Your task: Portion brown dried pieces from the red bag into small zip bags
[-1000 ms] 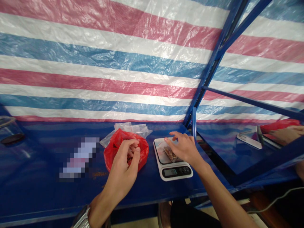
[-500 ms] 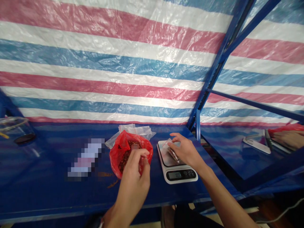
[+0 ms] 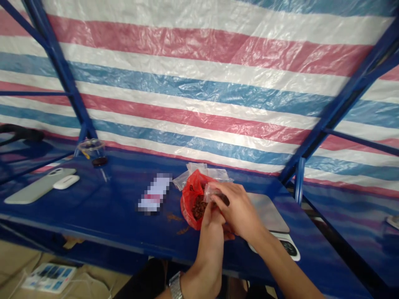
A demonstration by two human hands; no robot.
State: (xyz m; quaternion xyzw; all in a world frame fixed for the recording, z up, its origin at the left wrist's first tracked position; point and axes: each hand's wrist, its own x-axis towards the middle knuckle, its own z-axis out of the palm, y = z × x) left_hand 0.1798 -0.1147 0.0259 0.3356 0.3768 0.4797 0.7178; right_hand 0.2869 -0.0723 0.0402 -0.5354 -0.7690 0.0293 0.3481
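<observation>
Blue surface (image 3: 93,220) carries one small clear plastic bag (image 3: 215,192), which is held just above one red plastic bag (image 3: 189,203) between the two hands. The clear bag is pinched by the right hand (image 3: 238,209), its fingers (image 3: 222,195) closed narrowly on the bag's upper part. The left hand (image 3: 210,236) is raised beneath it, its fingers (image 3: 209,214) partly hidden, so a grip cannot be confirmed. Brown pieces (image 3: 198,209) are heaped in the red bag, and a stack of clear bags (image 3: 199,170) lies behind it. One digital scale (image 3: 268,211) sits to the right, its display hidden by the right forearm. One pixelated label (image 3: 154,193) is unreadable. Toward the left edge lie one grey phone (image 3: 37,187) and one white case (image 3: 66,181), with one clear cup (image 3: 93,151) at the back edge. One metal wristwatch (image 3: 175,285) is worn on the left wrist.
</observation>
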